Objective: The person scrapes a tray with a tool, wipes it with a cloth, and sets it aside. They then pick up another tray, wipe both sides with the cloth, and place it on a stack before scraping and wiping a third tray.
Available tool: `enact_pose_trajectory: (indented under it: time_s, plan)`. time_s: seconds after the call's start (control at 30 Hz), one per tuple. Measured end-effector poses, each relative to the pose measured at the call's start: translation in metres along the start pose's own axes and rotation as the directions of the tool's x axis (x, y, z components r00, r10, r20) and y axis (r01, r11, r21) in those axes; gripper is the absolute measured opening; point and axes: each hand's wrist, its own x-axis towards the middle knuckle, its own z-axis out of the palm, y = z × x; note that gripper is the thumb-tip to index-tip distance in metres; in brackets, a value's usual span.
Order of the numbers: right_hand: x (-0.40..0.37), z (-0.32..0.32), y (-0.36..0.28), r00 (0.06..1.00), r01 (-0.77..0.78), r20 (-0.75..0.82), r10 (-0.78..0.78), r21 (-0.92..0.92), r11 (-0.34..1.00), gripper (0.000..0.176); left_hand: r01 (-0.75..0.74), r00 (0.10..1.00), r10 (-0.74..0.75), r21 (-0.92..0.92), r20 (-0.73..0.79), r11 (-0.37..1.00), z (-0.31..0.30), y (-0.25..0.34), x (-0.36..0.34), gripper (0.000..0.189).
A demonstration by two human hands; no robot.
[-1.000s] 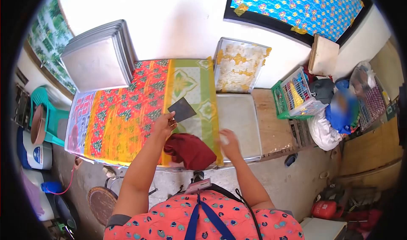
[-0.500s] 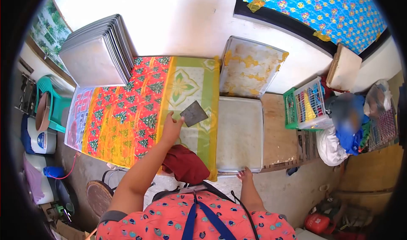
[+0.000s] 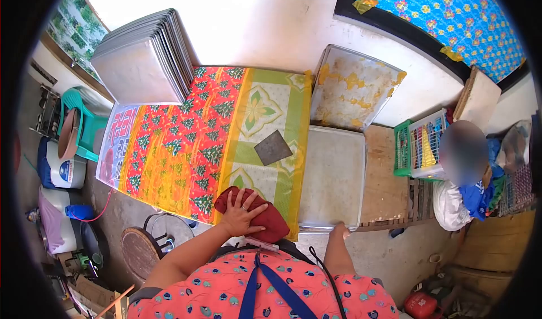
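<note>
My left hand lies on a folded dark red cloth at the table's front edge, fingers spread over it. A ring shows on one finger. Behind the cloth, a dark grey square piece rests flat on the green patterned covering. To the right, a flat metal baking tray lies beside the covered part. My right hand is closed at the tray's front rim, near its right corner, with its fingers mostly hidden.
A tall stack of metal trays stands at the back left. One stained tray leans against the wall. Plastic baskets and a white sack are at the right. A round stool stands below the table's front left.
My left hand has drawn back from beside the grey square onto the red cloth. My right hand stays at the tray's front rim, now nearer its right corner. The view has shifted slightly.
</note>
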Motion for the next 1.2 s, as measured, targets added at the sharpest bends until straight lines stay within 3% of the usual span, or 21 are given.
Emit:
enact_pose_trajectory:
  time_s: [0.13, 0.23, 0.27, 0.37, 0.4, 0.5, 0.6, 0.7, 0.8, 0.93, 1.03, 1.07, 1.1, 1.13, 1.2]
  plan:
    - [0.032, -0.001, 0.004, 0.976, -0.120, 0.198, 0.090, 0.146, 0.982, 0.041, 0.008, 1.000, -0.008, -0.019, 0.015, 1.000, 0.000, -0.001, -0.001, 0.067]
    - [0.085, 0.022, 0.025, 0.940, -0.315, 0.261, 0.222, 0.405, 0.858, 0.041, -0.006, 1.000, 0.007, 0.019, -0.028, 1.000, 0.003, 0.000, 0.000, 0.065]
    - [0.041, 0.004, 0.004, 0.954, -0.279, 0.229, 0.194, 0.434, 0.856, 0.035, -0.005, 1.000, 0.006, 0.027, -0.029, 1.000, 0.003, 0.000, -0.001, 0.064]
    - [0.013, -0.010, -0.018, 0.927, -0.369, 0.242, 0.285, 0.460, 0.808, 0.034, -0.001, 1.000, 0.002, 0.036, -0.026, 0.999, 0.000, 0.001, 0.000, 0.061]
    - [0.008, -0.014, -0.023, 0.910, -0.406, 0.254, 0.327, 0.391, 0.826, 0.034, -0.001, 1.000, 0.002, 0.041, -0.025, 0.999, 0.001, 0.000, 0.000, 0.061]
    - [0.040, -0.008, 0.000, 0.852, -0.496, 0.417, 0.317, 0.449, 0.743, 0.037, 0.001, 1.000, -0.001, 0.020, -0.017, 1.000, 0.002, 0.000, 0.000, 0.060]
    - [0.067, -0.006, 0.015, 0.834, -0.430, 0.528, 0.160, 0.440, 0.788, 0.038, -0.008, 1.000, 0.009, 0.029, -0.023, 1.000, 0.004, -0.001, 0.000, 0.063]
    - [0.046, -0.022, -0.001, 0.758, -0.567, 0.652, -0.003, 0.662, 0.491, 0.048, -0.015, 0.999, 0.016, 0.029, -0.045, 0.999, 0.005, -0.001, -0.001, 0.064]
    - [0.033, -0.034, -0.019, 0.726, -0.476, 0.673, -0.142, 0.641, 0.602, 0.062, -0.030, 0.996, 0.034, 0.055, -0.079, 0.998, 0.002, 0.001, 0.000, 0.062]
    - [0.025, -0.045, -0.049, 0.793, -0.316, 0.560, -0.240, 0.715, 0.624, 0.077, -0.021, 0.997, 0.024, 0.038, -0.075, 0.999, 0.002, 0.001, -0.002, 0.061]
    - [0.007, -0.095, -0.089, 0.813, -0.145, 0.463, -0.353, 0.748, 0.648, 0.084, -0.011, 0.997, 0.012, 0.020, -0.080, 1.000, -0.001, -0.003, -0.005, 0.058]
    - [0.007, -0.116, -0.101, 0.814, -0.086, 0.428, -0.393, 0.757, 0.648, 0.087, -0.003, 0.996, 0.004, 0.011, -0.087, 1.000, -0.004, -0.001, -0.005, 0.057]
    - [0.016, -0.138, -0.112, 0.839, 0.129, 0.276, -0.470, 0.737, 0.663, 0.083, 0.001, 0.995, -0.001, 0.001, -0.095, 1.000, -0.008, -0.001, -0.007, 0.057]
    - [0.028, -0.163, -0.122, 0.828, 0.337, 0.120, -0.548, 0.675, 0.656, 0.079, 0.011, 0.994, -0.011, -0.005, -0.106, 1.000, -0.011, -0.002, -0.011, 0.056]
    - [0.025, -0.248, -0.146, 0.795, 0.580, 0.068, -0.603, 0.207, 0.788, 0.061, 0.027, 0.993, -0.029, -0.023, -0.118, 0.999, -0.016, -0.001, -0.026, 0.054]
